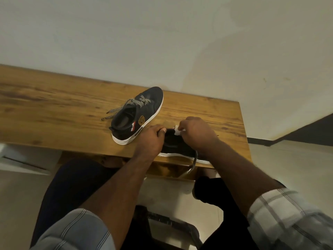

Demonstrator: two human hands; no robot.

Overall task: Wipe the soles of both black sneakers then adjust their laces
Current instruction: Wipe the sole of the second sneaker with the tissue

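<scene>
One black sneaker (138,114) with a white sole stands upright on the wooden table (54,109), its speckled laces loose and trailing to the left. The second black sneaker (177,147) lies at the table's front edge, mostly hidden under my hands. My left hand (150,138) grips its upper from the left, thumb on top. My right hand (197,132) is curled over the shoe and pinches a small white wad (178,131), which looks like a wipe. One speckled lace (195,157) hangs off the table edge.
The table backs onto a pale wall (162,33), and its right end (241,123) lies just past my right hand. Below are my legs, a light floor (288,168) and a dark stool frame (167,221).
</scene>
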